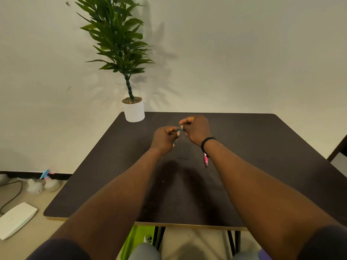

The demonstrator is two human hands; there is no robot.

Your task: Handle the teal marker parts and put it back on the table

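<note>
Above the far middle of the dark table [262,147], the left hand [165,137] and right hand [195,129] meet, fingers curled, both pinching a small teal piece [179,128] between their fingertips. The piece hangs in the air, clear of the tabletop. As I judge it, so slight a grip could slip, dropping the piece onto the table or floor. Its long axis seems roughly upright, tilted slightly; which end leads I cannot tell.

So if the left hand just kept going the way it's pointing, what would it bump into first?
Most likely the right hand: the left hand points toward it, both pinching a small green thing between them. Depth is hard to judge.
</note>
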